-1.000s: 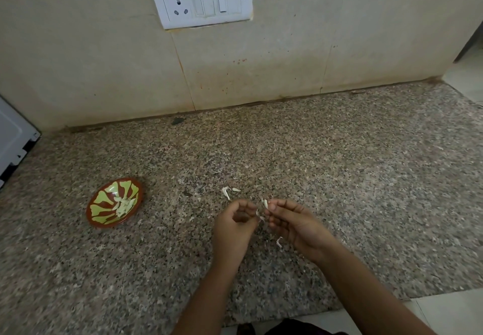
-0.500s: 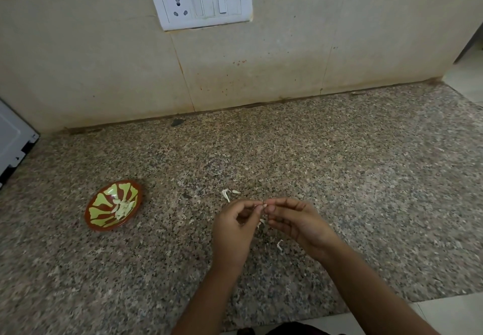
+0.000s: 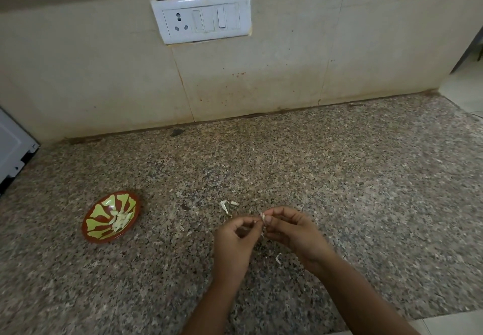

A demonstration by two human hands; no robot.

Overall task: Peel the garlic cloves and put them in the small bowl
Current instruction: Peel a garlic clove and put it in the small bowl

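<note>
My left hand (image 3: 234, 240) and my right hand (image 3: 292, 232) meet fingertip to fingertip above the granite counter (image 3: 339, 178). Between them they pinch a small pale garlic clove (image 3: 262, 216), mostly hidden by the fingers. A small red bowl (image 3: 90, 236) with a yellow-green pattern sits to the left, well apart from my hands, and holds several peeled cloves (image 3: 120, 219). Bits of white garlic skin (image 3: 224, 206) lie on the counter just beyond my left hand, and another scrap (image 3: 278, 258) lies under my right wrist.
A tiled wall with a white socket and switch plate (image 3: 201, 17) rises behind the counter. A white appliance corner (image 3: 13, 149) juts in at the far left. The counter's front edge runs below my forearms, with floor tiles at the lower right.
My fingertips have closed in on the clove and shifted slightly; the view has tilted a little. The bowl and the skin scraps stay where they were.
</note>
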